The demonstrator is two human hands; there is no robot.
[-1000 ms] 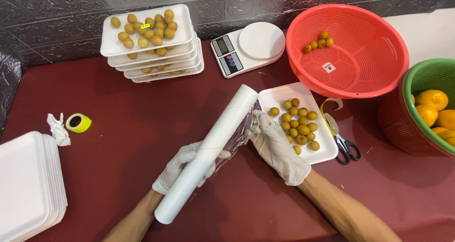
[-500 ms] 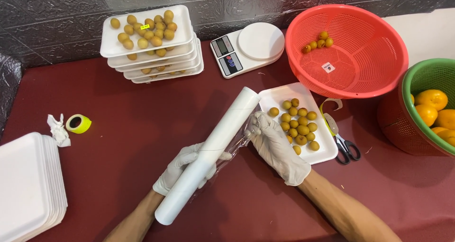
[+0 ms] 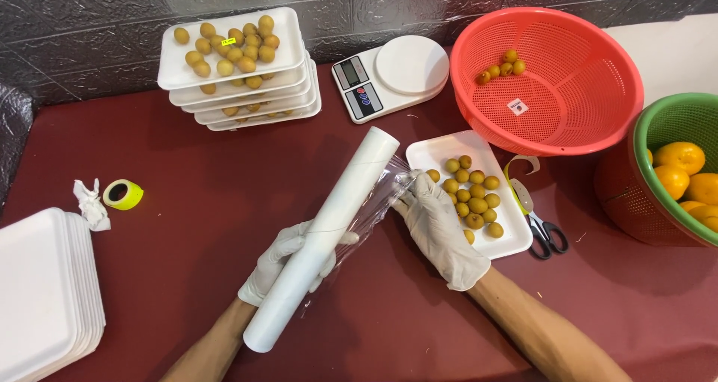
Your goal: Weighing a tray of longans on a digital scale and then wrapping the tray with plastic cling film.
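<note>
My left hand (image 3: 278, 262), in a white glove, grips a long white roll of clear cling film (image 3: 329, 229) that lies slanted across the dark red table. My right hand (image 3: 437, 225), also gloved, pinches the loose edge of the film (image 3: 374, 202) and holds it stretched off the roll. Just right of that hand sits a white foam tray (image 3: 440, 152) holding several small yellow-brown fruits (image 3: 471, 195).
A stack of filled foam trays (image 3: 299, 68) stands at the back left, a white kitchen scale (image 3: 389, 75) beside it. A red basket (image 3: 568, 83) holds a few fruits, a green basket (image 3: 673, 124) holds oranges. Scissors (image 3: 542, 229), a yellow tape roll (image 3: 122, 193) and blank trays (image 3: 41, 292) lie around.
My right hand has drawn the film a little further off the roll. The roll and my left hand have barely moved.
</note>
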